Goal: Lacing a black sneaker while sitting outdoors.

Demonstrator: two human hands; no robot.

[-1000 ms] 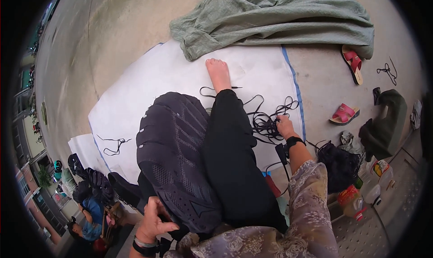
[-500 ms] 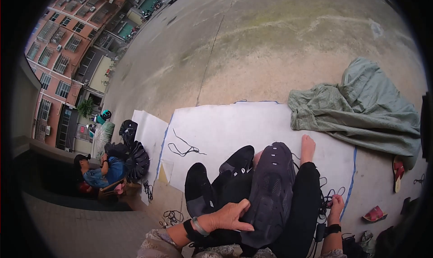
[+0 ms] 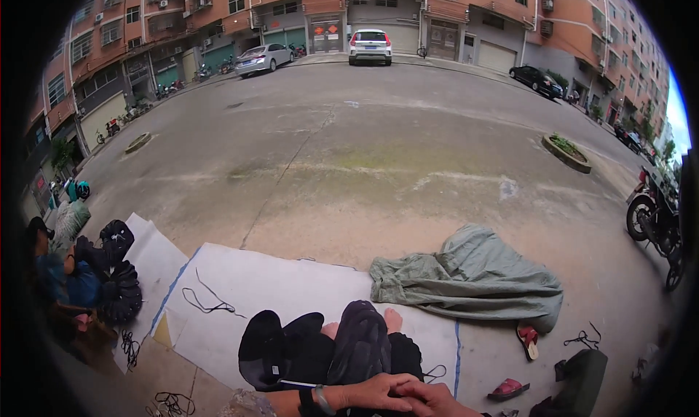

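Note:
My left hand (image 3: 371,391), with a bracelet and a black band at its wrist, meets my right hand (image 3: 435,399) at the lower edge. The fingers of both are bent and pressed together; whatever they may hold is hidden. Just beyond them a dark mesh shoe upper (image 3: 360,344) lies over my lap between my bare feet (image 3: 393,320). To its left, other black shoe uppers (image 3: 262,348) rest against my leg. A black lace (image 3: 435,374) loops out on the white sheet to the right of my knee.
A blue-edged white sheet (image 3: 284,271) covers the ground, with a loose black lace (image 3: 207,300) on it. Green cloth (image 3: 473,282) lies at its right, near red slippers (image 3: 528,340). At left, a person in blue (image 3: 69,278) sits by stacked black pieces (image 3: 120,293). Parked cars (image 3: 370,47) stand far off.
The view has tilted up, showing the yard and buildings. My right hand has come from the laces at the right to my left hand, which has left the shoe upper's near end.

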